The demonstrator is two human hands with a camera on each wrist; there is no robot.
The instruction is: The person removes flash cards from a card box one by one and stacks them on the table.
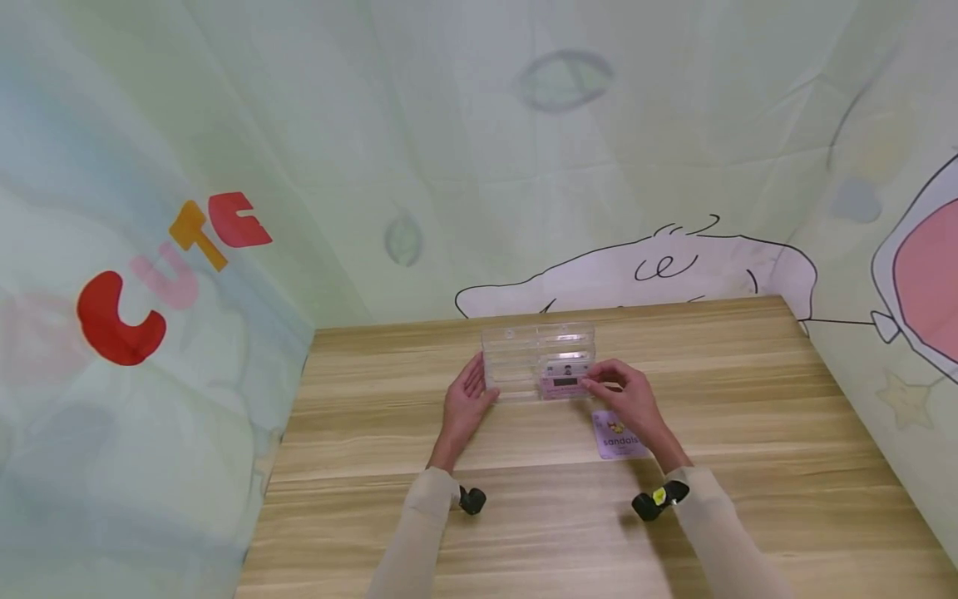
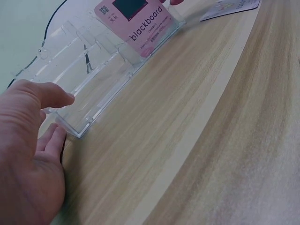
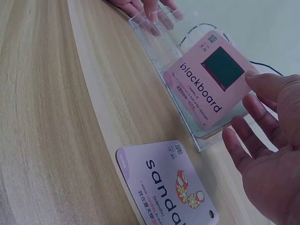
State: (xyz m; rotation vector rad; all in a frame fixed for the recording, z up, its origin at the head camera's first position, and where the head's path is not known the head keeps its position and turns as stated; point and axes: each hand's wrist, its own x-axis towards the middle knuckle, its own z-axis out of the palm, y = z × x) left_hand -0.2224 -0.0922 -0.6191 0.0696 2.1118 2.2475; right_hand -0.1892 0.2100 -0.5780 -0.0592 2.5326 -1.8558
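Observation:
A clear plastic tiered rack (image 1: 511, 366) stands on the table, its left end between the thumb and fingers of my left hand (image 1: 464, 405). In the left wrist view that thumb lies over the front and the fingers sit low by the end wall. My right hand (image 1: 632, 399) pinches the right edge of a pink "blackboard" flashcard (image 3: 222, 96), which leans in the rack's front right compartment. Behind it in the head view shows the upper part of another card (image 1: 556, 368) with a small figure. A purple "sandals" flashcard (image 3: 157, 171) lies on the table below my right hand.
The wood-grain table (image 1: 524, 516) reaches back to a printed cloth wall (image 1: 464, 166), with another cloth wall at the left. The rack's left compartments hold no cards. A dark camera strap (image 1: 660, 499) is on my right wrist.

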